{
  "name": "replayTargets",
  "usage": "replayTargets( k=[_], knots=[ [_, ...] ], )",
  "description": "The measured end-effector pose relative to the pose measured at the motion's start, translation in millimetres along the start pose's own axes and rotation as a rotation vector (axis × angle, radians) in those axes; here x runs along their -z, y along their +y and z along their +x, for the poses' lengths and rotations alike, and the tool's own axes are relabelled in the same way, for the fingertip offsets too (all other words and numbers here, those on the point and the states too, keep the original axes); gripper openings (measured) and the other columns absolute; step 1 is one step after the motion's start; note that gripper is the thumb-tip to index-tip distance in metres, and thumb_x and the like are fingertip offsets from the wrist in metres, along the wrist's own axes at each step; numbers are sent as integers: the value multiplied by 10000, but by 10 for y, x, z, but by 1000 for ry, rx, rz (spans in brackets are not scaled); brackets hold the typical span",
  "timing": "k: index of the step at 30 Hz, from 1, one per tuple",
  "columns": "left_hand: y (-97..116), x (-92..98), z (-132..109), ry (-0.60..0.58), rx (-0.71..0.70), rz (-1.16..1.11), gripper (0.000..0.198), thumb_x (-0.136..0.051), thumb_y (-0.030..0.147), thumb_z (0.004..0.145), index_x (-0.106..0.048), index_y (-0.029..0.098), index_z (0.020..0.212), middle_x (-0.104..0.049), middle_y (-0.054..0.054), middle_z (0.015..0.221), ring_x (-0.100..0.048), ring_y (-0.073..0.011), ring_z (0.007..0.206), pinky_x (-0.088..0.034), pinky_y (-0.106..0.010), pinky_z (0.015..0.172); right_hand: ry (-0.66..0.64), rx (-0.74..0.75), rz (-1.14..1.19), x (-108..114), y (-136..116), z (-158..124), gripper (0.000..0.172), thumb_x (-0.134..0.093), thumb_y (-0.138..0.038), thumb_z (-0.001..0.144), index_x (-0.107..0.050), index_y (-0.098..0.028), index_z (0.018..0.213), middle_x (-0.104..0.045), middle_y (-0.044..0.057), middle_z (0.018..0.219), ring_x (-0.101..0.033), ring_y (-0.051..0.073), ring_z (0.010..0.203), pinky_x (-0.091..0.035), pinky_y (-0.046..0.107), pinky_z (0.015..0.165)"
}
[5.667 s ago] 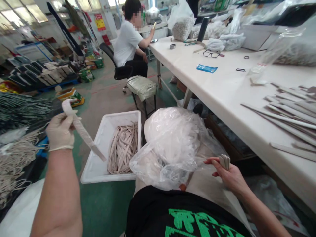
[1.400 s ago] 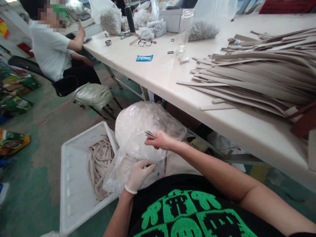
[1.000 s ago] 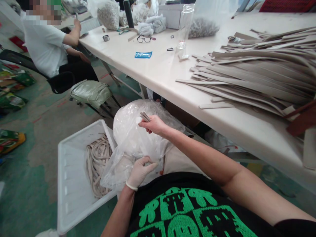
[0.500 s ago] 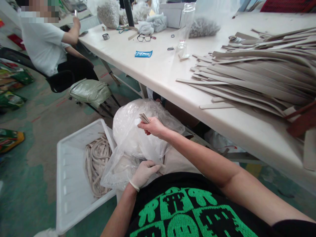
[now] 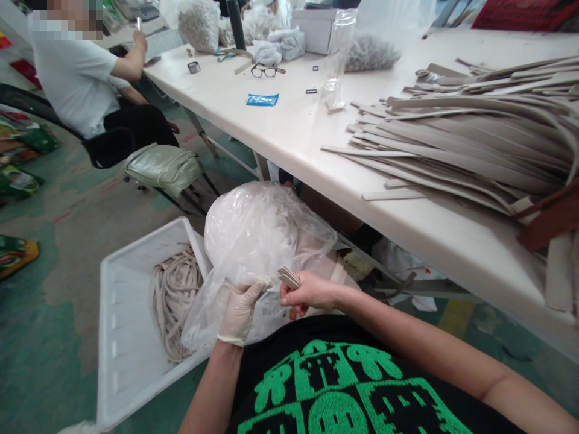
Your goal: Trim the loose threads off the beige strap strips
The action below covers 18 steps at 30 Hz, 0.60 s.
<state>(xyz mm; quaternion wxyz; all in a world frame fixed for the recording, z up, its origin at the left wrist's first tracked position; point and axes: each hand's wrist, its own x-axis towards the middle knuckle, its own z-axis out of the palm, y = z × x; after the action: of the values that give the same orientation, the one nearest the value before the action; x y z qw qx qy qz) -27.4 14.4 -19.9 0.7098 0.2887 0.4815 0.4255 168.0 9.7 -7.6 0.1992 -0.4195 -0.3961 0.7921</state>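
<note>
My right hand (image 5: 316,290), bare, is closed around a few flat beige straps (image 5: 289,277), their rounded ends poking up past the fingers. Just left of it, my left hand (image 5: 239,312) wears a pale thin glove. Its thumb and fingers are pinched together, and what lies between them is too small to make out. A small gap separates the two hands. Behind and below them, a clear plastic bag (image 5: 253,232) full of whitish pieces rests at my lap.
A white bin (image 5: 111,337) on the floor at left holds coiled beige straps (image 5: 174,301). On the white table (image 5: 289,129) lie a big heap of straps (image 5: 452,132), glasses (image 5: 265,71), a blue packet (image 5: 262,100) and a clear bottle (image 5: 341,45). A seated person (image 5: 76,78) is at far left.
My right hand has come down and slightly right with the straps, off the bag's upper part. My left hand has shifted left and turned up, its fingertips now near the right hand.
</note>
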Motion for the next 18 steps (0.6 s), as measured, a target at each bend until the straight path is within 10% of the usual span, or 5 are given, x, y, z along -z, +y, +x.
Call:
replayTargets(
  k=[12, 18],
  knots=[
    [-33, -176, -176, -32, -209, 570, 256, -766, 385, 721, -777, 209, 907, -766, -41, 964, -692, -241, 938, -523, -358, 924, 84, -6, -1, -121, 176, 156, 160, -716, -257, 707, -588, -162, 724, -522, -76, 500, -516, 75, 429, -483, 165, 414],
    [-88, -214, -131, -37, -165, 446, 223, -763, 385, 723, -779, 194, 837, -767, -34, 868, -695, -218, 864, -529, -329, 883, 40, 29, -62, -109, 120, 89, 274, -746, -374, 729, -571, -166, 763, -570, -54, 582, -550, 89, 495, -474, 169, 443]
  ],
)
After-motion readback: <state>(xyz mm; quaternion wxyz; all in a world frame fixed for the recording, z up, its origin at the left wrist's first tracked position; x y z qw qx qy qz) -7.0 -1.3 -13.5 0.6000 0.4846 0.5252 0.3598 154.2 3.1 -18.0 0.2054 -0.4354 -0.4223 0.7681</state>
